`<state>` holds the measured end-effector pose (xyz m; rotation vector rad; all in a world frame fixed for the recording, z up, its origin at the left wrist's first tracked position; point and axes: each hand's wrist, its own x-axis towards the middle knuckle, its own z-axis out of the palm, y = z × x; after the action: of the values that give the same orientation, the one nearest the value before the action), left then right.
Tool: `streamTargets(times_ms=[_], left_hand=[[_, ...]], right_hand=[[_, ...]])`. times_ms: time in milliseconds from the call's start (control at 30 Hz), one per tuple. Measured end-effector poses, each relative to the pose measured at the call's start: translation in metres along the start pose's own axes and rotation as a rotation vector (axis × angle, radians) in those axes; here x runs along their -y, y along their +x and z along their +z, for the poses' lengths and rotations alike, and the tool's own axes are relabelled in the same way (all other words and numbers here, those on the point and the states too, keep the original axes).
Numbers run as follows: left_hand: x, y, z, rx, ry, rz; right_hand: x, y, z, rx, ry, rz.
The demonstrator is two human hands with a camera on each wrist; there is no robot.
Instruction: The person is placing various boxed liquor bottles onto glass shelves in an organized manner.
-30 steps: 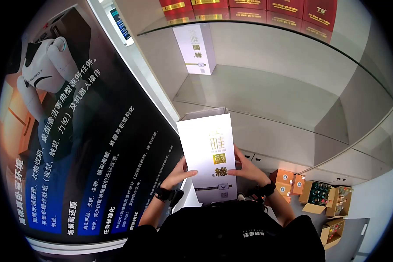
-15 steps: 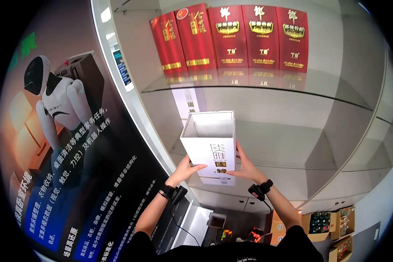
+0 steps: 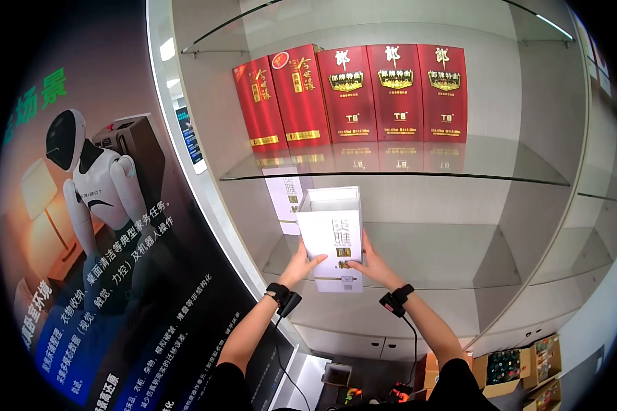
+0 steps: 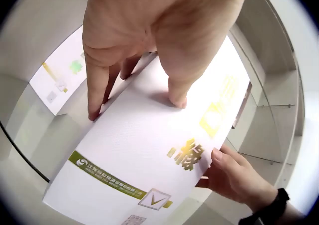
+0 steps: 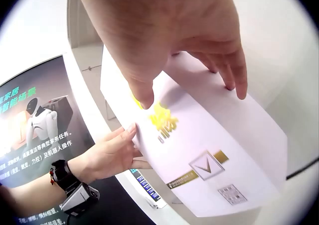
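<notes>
both hands (image 3: 300, 268) (image 3: 379, 268) gripped the white carton (image 3: 331, 236) from opposite sides, thumbs on its front, probably to keep it upright before the glass shelf (image 3: 459, 253).

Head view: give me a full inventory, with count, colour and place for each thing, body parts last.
Held white box: 1, white with gold print, between the hands
Shelf white box: 1, white, at the left, behind the held one
Red boxes: 5, red with gold, in a row
Glass shelves: at least 2, clear, above and below the red boxes
Banner: 1, dark with a printed white robot, far left
Open cartons: 3, brown, lower right
Orange boxes: count unclear, beside the cartons
Wrist cameras: 2, black, one per wrist
Sleeves: 2, black, bottom
Left hand: 1, bare, fingers on the held box
Right hand: 1, bare, opposite side
</notes>
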<state>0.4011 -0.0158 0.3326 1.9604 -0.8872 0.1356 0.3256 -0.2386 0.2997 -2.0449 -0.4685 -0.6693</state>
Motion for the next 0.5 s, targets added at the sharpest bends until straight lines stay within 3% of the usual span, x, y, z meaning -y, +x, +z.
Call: streamTargets(times_ms=[67, 233, 300, 333, 400, 500], left_hand=[[-0.019, -0.002, -0.007, -0.065, 0.045, 0.056], [-0.056, -0.003, -0.032, -0.221, 0.18, 0.195], [-0.074, -0.005, -0.043, -0.167, 0.329, 0.104], [-0.075, -0.006, -0.045, -0.207, 0.431, 0.235], [-0.071, -0.003, -0.047, -0.205, 0.488, 0.246], [-0.068, 0.004, -0.047, -0.212, 0.553, 0.252]], right_hand=[[0.043, 0.006, -0.022, -0.026, -0.012, 0.063], [0.103, 0.02, -0.05, -0.046, -0.229, 0.005], [0.106, 0.026, -0.051, -0.039, -0.278, -0.01], [0.104, 0.028, -0.051, -0.035, -0.403, -0.048], [0.104, 0.033, -0.05, -0.022, -0.526, -0.087], [0.106, 0.041, -0.048, 0.007, -0.537, 0.016]])
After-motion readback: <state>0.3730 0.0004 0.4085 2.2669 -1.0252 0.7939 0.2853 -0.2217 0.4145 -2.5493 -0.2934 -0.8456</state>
